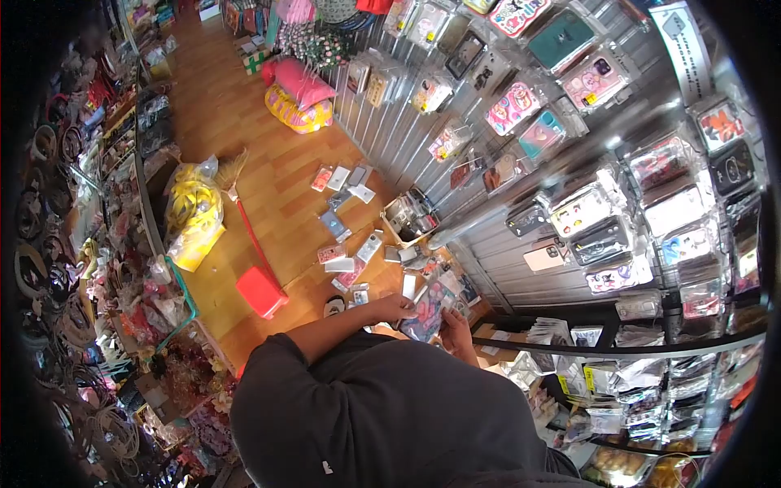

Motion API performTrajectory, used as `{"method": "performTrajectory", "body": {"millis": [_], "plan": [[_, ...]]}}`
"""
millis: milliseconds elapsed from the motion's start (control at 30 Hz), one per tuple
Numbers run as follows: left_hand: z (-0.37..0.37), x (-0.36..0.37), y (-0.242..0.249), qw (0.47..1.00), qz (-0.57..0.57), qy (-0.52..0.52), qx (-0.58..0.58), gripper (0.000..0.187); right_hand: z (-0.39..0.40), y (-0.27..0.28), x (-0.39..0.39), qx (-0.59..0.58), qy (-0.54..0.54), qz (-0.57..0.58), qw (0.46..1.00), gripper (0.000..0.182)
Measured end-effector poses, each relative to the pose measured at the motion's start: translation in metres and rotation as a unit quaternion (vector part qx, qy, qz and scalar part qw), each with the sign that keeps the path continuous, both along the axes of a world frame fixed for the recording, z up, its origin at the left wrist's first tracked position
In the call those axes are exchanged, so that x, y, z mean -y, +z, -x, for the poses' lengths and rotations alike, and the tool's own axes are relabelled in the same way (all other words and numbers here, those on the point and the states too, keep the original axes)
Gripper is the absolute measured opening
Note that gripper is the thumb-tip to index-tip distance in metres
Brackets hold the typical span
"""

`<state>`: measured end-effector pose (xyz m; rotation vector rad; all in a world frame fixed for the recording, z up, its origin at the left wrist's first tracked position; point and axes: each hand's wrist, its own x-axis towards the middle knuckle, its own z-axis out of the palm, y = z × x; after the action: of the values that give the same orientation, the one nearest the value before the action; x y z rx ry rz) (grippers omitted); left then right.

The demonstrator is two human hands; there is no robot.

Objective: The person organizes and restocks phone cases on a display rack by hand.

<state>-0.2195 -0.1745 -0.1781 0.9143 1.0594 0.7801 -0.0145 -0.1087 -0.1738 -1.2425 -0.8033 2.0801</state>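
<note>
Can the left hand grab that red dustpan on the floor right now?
Probably not: the left hand is busy holding a shiny packet with the right hand. Nothing seems to block the way to the red dustpan, but reaching it might take a lean.

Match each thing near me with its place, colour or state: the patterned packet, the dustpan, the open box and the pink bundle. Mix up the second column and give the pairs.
1. Patterned packet
2. Dustpan
3. Open box
4. Pink bundle

A. On a yellow patterned bundle
B. Between left hand and right hand
C. Holding packages, near the wall
D. Red, on the floor

Pairs: 1-B, 2-D, 3-C, 4-A
</note>
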Motion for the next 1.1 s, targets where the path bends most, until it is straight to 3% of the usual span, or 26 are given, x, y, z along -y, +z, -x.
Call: {"method": "performTrajectory", "body": {"millis": [167,233,367,500,733,800,833,900,967,1100], "plan": [[-0.014,-0.006,-0.006,0.997,0.001,-0.07,0.025,0.035,-0.032,-0.007,0.001,-0.055,0.005,0.01,0.998,0.018],[-0.017,-0.009,-0.005,0.997,-0.022,-0.073,0.023,0.035,-0.031,0.006,0.005,-0.009,-0.058,0.007,0.998,0.018],[-0.02,-0.02,0.002,0.995,-0.034,-0.092,0.009,0.032,-0.053,0.009,-0.01,-0.013,-0.024,-0.004,1.0,0.023],[-0.026,-0.033,0.004,0.991,-0.096,-0.093,0.003,0.029,-0.051,-0.002,-0.035,-0.016,-0.09,-0.041,0.995,0.016],[0.006,-0.04,0.028,0.986,-0.027,-0.161,0.015,0.025,-0.007,0.023,-0.056,-0.008,-0.097,-0.091,0.991,0.01],[0.019,-0.043,0.018,0.982,-0.122,-0.135,-0.05,0.024,0.011,0.024,-0.059,0.016,-0.105,-0.109,0.988,0.009],[0.027,-0.043,0.015,0.987,-0.085,-0.122,-0.054,0.024,0.02,0.023,-0.06,-0.01,-0.117,-0.092,0.989,0.011],[0.04,-0.044,0.005,0.99,-0.078,-0.115,-0.019,0.023,0.044,0.04,-0.057,-0.026,-0.114,-0.053,0.992,0.02],[0.056,-0.041,0.012,0.992,-0.056,-0.105,0.045,0.023,0.055,0.03,-0.059,-0.037,-0.107,-0.03,0.993,0.02],[0.088,-0.038,0.018,0.992,-0.034,-0.113,0.047,0.025,0.082,0.031,-0.055,-0.039,-0.092,-0.044,0.994,0.014]]}}
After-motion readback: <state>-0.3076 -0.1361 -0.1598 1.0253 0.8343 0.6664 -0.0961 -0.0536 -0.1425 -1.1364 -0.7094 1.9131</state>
